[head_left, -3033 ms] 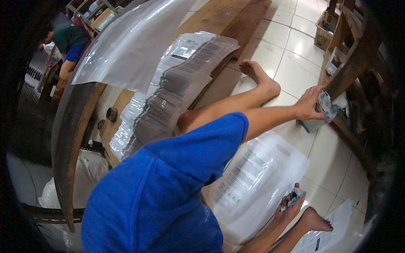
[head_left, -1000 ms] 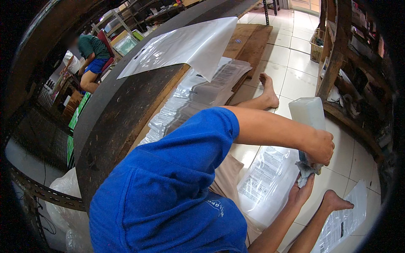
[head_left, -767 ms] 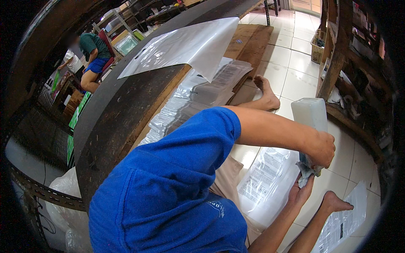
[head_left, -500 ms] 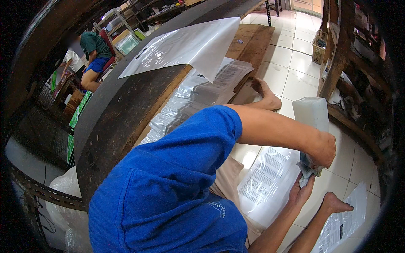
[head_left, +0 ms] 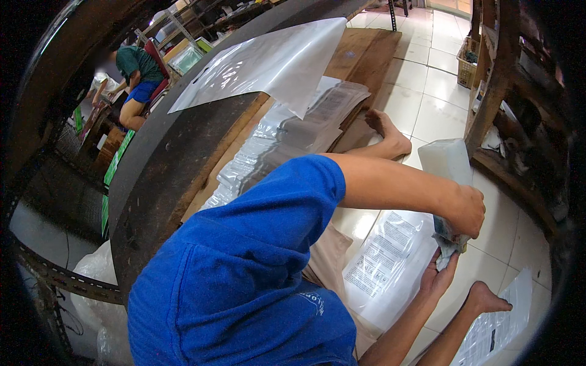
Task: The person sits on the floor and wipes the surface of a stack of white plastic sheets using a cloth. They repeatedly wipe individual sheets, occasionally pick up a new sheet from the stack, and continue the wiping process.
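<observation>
My left hand (head_left: 467,212) is closed around the lower part of a boxy translucent white plastic container (head_left: 444,157), which is tilted with its broad end up. Directly below, a crumpled grey-blue rag (head_left: 448,247) rests in my right hand (head_left: 436,277), its fingers curled around the cloth. The container's mouth is hidden behind the left hand and the rag. Beside the hands, a printed clear plastic sheet or bag (head_left: 381,262) lies over the floor in front of my lap.
A stack of clear printed plastic bags (head_left: 274,143) sits on a wooden board (head_left: 372,58) at my left, under a large white sheet (head_left: 256,64). My bare feet flank the work. Another printed sheet (head_left: 494,323) lies by the right foot. A dark wooden rack (head_left: 494,91) stands right; a seated person is far left.
Both hands stay together at the rag and container. The container's raised end has leaned slightly leftward. The view has shifted a little.
</observation>
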Action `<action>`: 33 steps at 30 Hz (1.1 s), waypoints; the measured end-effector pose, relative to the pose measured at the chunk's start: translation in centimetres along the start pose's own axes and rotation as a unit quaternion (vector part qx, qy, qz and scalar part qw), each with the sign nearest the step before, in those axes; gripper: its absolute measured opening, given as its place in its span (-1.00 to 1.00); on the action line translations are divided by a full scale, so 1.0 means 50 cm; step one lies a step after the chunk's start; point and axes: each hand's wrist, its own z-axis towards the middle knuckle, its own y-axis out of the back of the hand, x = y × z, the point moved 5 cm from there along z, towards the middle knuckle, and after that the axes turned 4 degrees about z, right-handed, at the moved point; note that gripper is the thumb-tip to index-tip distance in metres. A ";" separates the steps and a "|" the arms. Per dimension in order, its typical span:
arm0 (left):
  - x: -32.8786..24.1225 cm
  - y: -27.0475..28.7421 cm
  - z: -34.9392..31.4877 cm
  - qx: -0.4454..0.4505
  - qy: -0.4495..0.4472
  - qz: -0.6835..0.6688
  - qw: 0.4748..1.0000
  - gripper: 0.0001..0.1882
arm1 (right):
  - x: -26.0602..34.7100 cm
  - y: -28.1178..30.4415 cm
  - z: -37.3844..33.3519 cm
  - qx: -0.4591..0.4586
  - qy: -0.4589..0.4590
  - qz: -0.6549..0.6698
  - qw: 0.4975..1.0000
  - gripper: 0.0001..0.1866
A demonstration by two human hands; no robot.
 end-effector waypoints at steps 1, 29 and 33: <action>0.005 -0.009 0.000 0.000 0.004 0.002 1.000 -0.73 | -0.002 -0.001 0.002 -0.009 -0.002 -0.002 1.000 -0.61; 0.374 -0.443 -0.011 -0.462 0.462 -0.435 0.619 -0.30 | 0.125 0.160 -0.108 -0.030 -0.058 -0.465 0.883 -0.50; 0.212 -0.423 -0.024 -0.375 0.476 -0.423 0.674 -0.36 | 0.097 0.169 -0.120 0.054 -0.060 -0.576 0.813 -0.57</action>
